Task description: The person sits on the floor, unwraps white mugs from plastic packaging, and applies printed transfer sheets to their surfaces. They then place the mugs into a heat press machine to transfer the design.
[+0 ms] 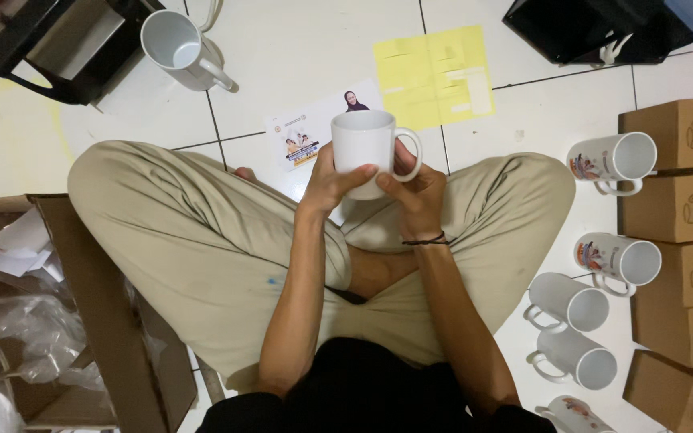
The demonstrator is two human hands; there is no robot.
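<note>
Plain white mug point(365, 144) upright, clasped between both hands above crossed legs. Left hand point(332, 183) wrapped round its near-left side, thumb across the front. Right hand point(417, 192) closed at the handle side. Printed sheet point(314, 128) just beyond the knuckles.

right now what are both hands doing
Left hand: closed around the side of the white mug, thumb across its front.
Right hand: holding the same mug on the handle side, thumb on its lower front.
</note>
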